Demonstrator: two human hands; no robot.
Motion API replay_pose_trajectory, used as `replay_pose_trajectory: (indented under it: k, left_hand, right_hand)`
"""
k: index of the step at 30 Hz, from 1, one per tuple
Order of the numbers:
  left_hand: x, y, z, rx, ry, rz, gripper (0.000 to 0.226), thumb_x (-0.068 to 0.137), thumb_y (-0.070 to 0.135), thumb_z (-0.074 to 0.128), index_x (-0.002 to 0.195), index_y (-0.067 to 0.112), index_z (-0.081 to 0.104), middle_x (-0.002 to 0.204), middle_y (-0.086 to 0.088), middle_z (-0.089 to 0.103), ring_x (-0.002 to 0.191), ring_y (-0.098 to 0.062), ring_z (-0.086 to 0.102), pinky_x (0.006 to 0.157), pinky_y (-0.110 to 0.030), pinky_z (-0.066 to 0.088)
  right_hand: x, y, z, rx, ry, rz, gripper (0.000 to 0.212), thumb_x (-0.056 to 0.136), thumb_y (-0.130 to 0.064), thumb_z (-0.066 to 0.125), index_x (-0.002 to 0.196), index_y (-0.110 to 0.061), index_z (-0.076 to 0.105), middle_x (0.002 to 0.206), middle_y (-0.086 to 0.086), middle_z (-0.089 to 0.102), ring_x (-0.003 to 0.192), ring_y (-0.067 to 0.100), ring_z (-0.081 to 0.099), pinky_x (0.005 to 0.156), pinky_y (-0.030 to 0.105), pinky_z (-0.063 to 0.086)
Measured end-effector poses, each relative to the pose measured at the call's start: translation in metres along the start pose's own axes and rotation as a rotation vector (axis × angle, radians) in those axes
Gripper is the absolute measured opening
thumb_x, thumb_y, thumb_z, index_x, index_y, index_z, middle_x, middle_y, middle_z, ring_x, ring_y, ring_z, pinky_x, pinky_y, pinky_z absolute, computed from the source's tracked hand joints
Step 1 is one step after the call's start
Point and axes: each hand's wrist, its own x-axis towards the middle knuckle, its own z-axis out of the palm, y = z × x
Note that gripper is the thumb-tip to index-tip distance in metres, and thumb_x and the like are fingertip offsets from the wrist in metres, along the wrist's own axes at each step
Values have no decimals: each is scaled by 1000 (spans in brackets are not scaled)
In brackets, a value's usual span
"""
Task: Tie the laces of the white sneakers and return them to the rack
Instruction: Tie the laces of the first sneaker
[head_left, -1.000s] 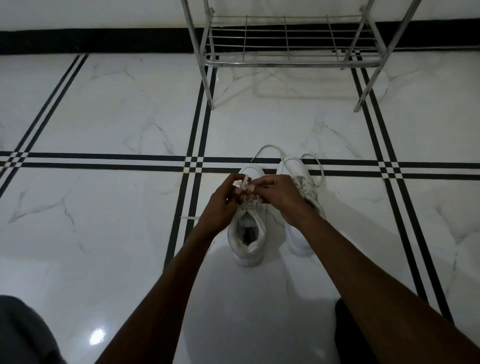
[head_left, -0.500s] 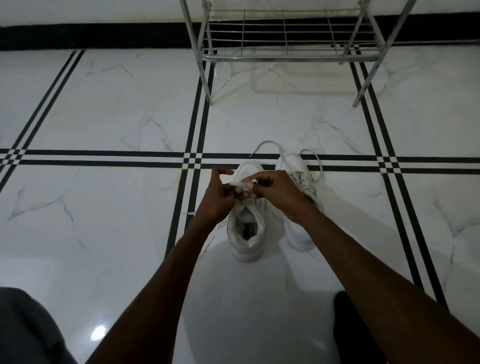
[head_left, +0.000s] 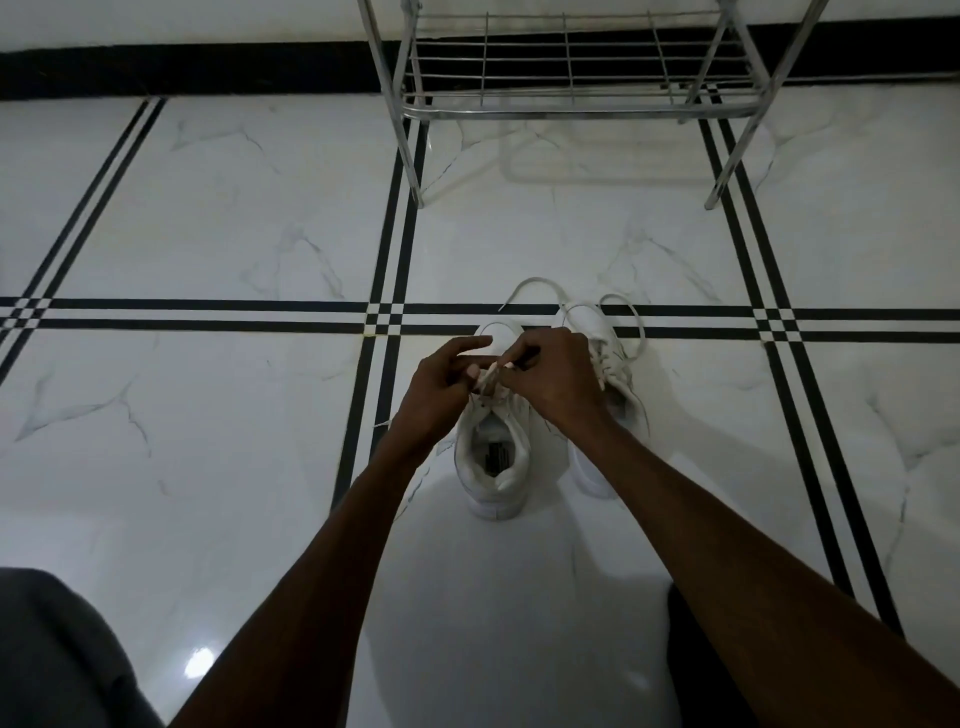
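Laces (head_left: 488, 382) of the nearer white sneaker (head_left: 493, 452) sit bunched between both hands at the centre of the frame, just above the shoe's open collar. That sneaker stands on the floor (head_left: 208, 234) with its toe pointing toward the top of the frame and its heel toward the bottom; a dark label shows inside its opening. The left hand (head_left: 441, 387) pinches the laces from the left side, thumb pressed against them, while its index finger stretches out straight toward the right above the pinch. The right hand (head_left: 558, 376) closes on the same bunch from the right side, fingers curled down over it, so the two hands touch at the knot area. Whether a bow is formed under the fingers is hidden

The second white sneaker (head_left: 602, 364) stands just beside the first on its right, partly covered by the right wrist. Its loose laces (head_left: 530, 286) loop out past the toe onto the floor, crossing a black stripe in the tile

The floor is glossy white marble-look tile crossed by paired black lines. A metal rack (head_left: 571, 98) with a wire shelf stands at the top centre of the frame, well apart from the shoes, against a black skirting band. Grey fabric (head_left: 57, 654) fills the lower left corner
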Motion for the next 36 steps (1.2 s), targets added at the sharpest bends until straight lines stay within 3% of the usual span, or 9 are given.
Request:
replay_pose_trajectory:
  k: [4,8,15,18,21,23,26,30,36]
  left_hand:
    - [6,1,3,187,-13,11,39,95,-8,55,127,9,68,119,-8,74,111,-17,69,96,-35,58]
    - [8,0,1,444,113,79,21,94,6,66,108,15,78,103,-3,79,93,-13,71,82,-24,57]
    - [-15,-17,-25,869,299,35,26,88,14,67,98,33,80,89,10,79,98,-20,65,93,-45,43]
    - [-25,-22,-26,859,300,23,16,89,22,69,95,32,81,85,8,77,97,-21,62,91,-44,38]
    - [-25,-20,-26,876,339,35,12,88,28,72,95,30,81,83,5,77,100,-22,59,89,-43,36]
    - [-25,-21,-26,884,355,7,12,88,30,72,95,29,82,84,3,77,102,-23,59,91,-44,35]
    - [-26,-27,-23,876,365,-22,11,88,31,72,93,30,82,84,5,78,100,-23,62,91,-44,35]
    - [-24,-29,-26,783,315,-20,14,89,22,68,94,30,78,85,10,77,94,-15,64,93,-44,39]
    - [-28,-33,-35,297,289,19,7,94,21,71,93,16,76,93,6,78,87,-2,68,72,-6,45]
  right_hand:
    - [4,-7,-1,142,-26,148,7,70,-7,81,76,-9,80,74,3,77,65,10,72,68,30,63]
    - [5,-4,-14,184,-126,239,12,70,-9,86,79,-6,80,76,9,78,63,21,75,69,38,64]
    - [3,23,-33,-403,-110,214,6,72,-19,80,75,-14,79,78,5,77,78,20,71,74,34,61]
    - [-5,30,-29,-499,-110,196,15,77,-16,72,84,-4,72,89,8,73,85,24,70,77,35,59]
    - [-9,37,-19,-492,-167,36,17,75,-3,50,63,2,60,61,19,61,56,36,66,57,36,58]
    - [-13,25,-22,-549,-175,32,16,65,1,67,57,-4,54,54,15,55,46,31,59,47,26,49]
    - [-20,6,-29,-659,-187,85,13,83,-5,61,78,-10,50,77,14,49,69,31,51,53,26,37]
    - [-14,5,-32,-640,-208,103,6,87,-4,57,88,-2,63,91,19,64,86,37,65,70,34,51]
    - [2,17,-49,-301,-153,162,7,78,-6,76,78,-13,77,84,7,77,71,15,68,65,22,54]
